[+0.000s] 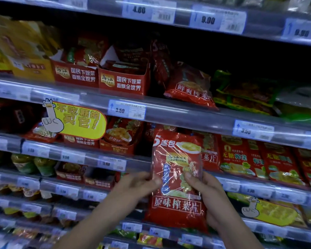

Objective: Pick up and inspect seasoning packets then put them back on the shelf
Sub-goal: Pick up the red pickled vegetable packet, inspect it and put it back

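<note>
A large red multi-pack seasoning packet (176, 177) in clear wrap is held upright in front of the shelves, its printed front facing me. My left hand (138, 184) pinches its left edge at mid-height. My right hand (205, 191) grips its right edge, thumb on the front and fingers behind. The packet's lower part covers the shelf edge behind it.
Several shelf rails (169, 112) with price tags run across the view. Red packets (190, 87) lie on the shelf above, red display boxes (124, 81) to their left. More red packets (258, 159) stand to the right. A yellow promo sign (79, 121) hangs at left.
</note>
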Motion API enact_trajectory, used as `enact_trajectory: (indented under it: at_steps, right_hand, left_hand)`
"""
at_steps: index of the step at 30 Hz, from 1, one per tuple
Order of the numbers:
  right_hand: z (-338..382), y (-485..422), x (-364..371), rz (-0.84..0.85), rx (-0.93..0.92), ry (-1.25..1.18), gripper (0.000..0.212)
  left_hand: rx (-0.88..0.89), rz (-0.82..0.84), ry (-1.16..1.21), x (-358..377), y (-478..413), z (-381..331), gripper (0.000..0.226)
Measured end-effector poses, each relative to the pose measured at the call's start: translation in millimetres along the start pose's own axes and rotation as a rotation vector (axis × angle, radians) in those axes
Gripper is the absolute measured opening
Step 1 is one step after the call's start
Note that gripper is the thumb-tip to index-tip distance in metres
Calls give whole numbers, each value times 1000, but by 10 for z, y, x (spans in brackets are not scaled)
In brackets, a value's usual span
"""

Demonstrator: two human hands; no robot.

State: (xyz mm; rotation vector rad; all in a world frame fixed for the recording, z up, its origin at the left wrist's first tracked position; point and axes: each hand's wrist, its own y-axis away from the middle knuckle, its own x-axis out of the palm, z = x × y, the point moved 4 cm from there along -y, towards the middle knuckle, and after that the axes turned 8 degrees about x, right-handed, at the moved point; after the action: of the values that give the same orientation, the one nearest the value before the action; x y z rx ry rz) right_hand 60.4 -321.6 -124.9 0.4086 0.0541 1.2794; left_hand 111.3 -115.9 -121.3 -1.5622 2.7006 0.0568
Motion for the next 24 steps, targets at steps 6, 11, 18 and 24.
enact_trajectory:
  at_steps: [6, 11, 18, 24]
  right_hand:
    - [102, -132, 226, 21, -8, 29, 32]
    - [181, -265, 241, -93, -124, 288, 41]
    - [485, -654, 319, -367, -296, 363, 48]
    - [523, -924, 470, -431, -359, 360, 71]
  left_hand:
    - [124, -63, -44, -156, -215, -65, 22]
    - [209, -178, -138, -369, -506, -125, 27]
    - [496, -177, -544, -291, -741, -211, 73]
    - [606, -178, -804, -127, -738, 67, 57]
